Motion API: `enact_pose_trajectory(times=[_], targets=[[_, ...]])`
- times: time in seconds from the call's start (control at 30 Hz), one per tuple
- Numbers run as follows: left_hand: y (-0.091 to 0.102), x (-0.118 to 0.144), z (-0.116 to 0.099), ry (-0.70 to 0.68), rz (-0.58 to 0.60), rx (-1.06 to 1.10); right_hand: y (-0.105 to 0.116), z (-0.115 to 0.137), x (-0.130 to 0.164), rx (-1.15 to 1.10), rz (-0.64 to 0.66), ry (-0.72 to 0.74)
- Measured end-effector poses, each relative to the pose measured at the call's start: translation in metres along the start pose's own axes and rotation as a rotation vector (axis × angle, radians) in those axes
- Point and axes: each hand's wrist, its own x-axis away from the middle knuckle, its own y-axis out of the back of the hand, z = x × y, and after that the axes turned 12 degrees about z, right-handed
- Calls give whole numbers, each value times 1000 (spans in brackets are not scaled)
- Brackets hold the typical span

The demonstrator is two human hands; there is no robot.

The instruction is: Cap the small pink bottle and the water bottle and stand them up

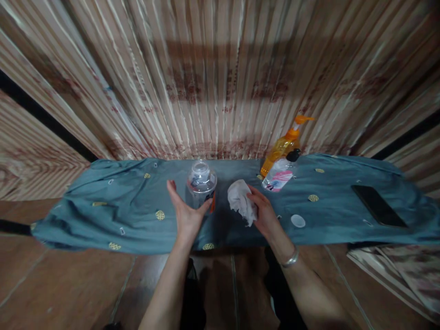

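Observation:
My left hand (pixel 185 215) is spread open with the palm up, its fingers just beside a clear plastic bottle (pixel 201 182) that stands upright on the blue-grey cloth (pixel 103 206); whether they touch is unclear. My right hand (pixel 263 211) grips a crumpled white tissue (pixel 241 200) to the right of that bottle. A silver bangle (pixel 290 259) sits on my right wrist. A small white cap (pixel 298 221) lies on the cloth right of my right hand.
An orange pump bottle (pixel 283 146) and a clear bottle with a pink label (pixel 280 176) stand behind my right hand. A black phone (pixel 378 205) lies far right on the cloth. A striped curtain (pixel 220 78) hangs behind; brown tiled floor (pixel 68 284) below.

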Motion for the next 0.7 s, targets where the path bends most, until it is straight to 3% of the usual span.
enact_pose_trajectory(times=[0.2, 0.33, 0.43, 0.57, 0.7], targets=[[-19, -9, 13, 85, 49, 91, -41, 10, -2, 58, 59, 202], [-22, -11, 14, 121, 65, 102, -50, 1, -11, 55, 49, 206], [-18, -12, 14, 130, 75, 100, -36, -10, -17, 49, 40, 93], [-12, -10, 13, 130, 73, 97, -1, -20, -17, 120, -2, -93], [-10, -7, 11, 121, 83, 97, 31, -33, -8, 253, 14, -94]])
